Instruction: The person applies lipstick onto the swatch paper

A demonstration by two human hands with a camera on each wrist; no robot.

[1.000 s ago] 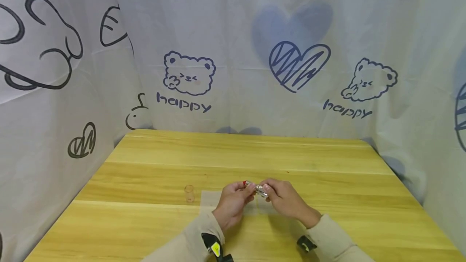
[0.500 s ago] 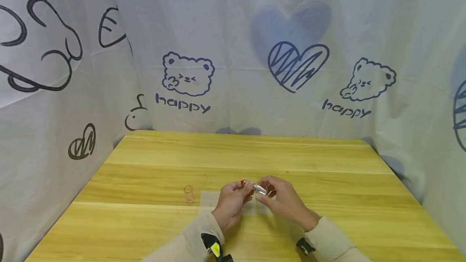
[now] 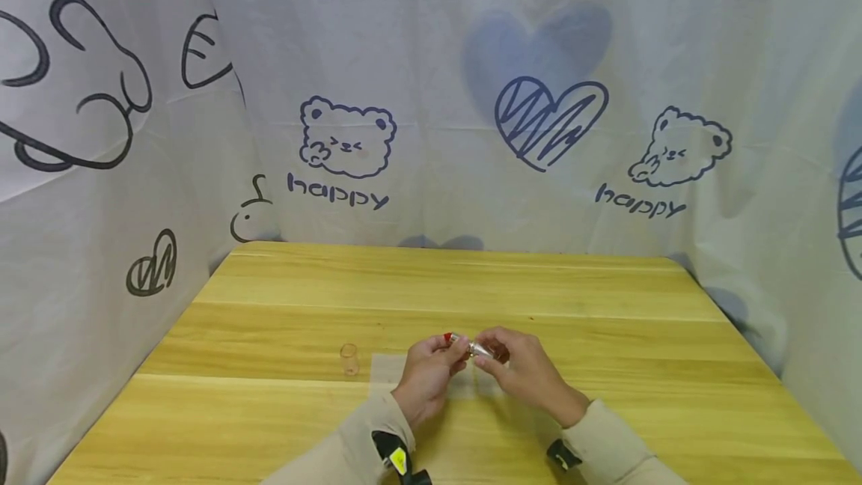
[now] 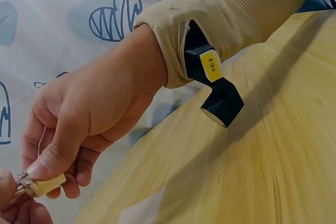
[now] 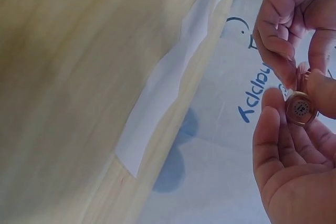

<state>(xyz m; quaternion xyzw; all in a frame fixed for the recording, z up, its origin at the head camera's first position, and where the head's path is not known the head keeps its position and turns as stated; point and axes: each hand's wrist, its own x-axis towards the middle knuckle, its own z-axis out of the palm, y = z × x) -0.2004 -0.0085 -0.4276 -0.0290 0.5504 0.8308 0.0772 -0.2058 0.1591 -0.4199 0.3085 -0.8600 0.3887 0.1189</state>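
Note:
A small lipstick [image 3: 481,350] with a metallic tube and a red tip is held in front of me by both hands. My left hand [image 3: 429,379] pinches its red-tipped end between thumb and fingers. My right hand [image 3: 534,374] has thumb and fingers about the other end. In the left wrist view, the right thumb lies along the gold-coloured base [image 4: 51,184], while only the left fingertips [image 4: 37,213] show at the corner. A round end face with a printed sticker [image 5: 301,107] shows between the hands in the right wrist view. The red tip is hidden there.
A small clear cylinder [image 3: 349,360] stands on the wooden table [image 3: 269,335] left of my hands. Beneath the hands lies a pale, thin sheet [image 3: 387,374]. Behind the table hangs a printed curtain [image 3: 431,96], which also closes off both sides.
My right thumb has come off the top of the lipstick and lowered to its near side, while the fingers shifted round the metal end. The left hand keeps its grip.

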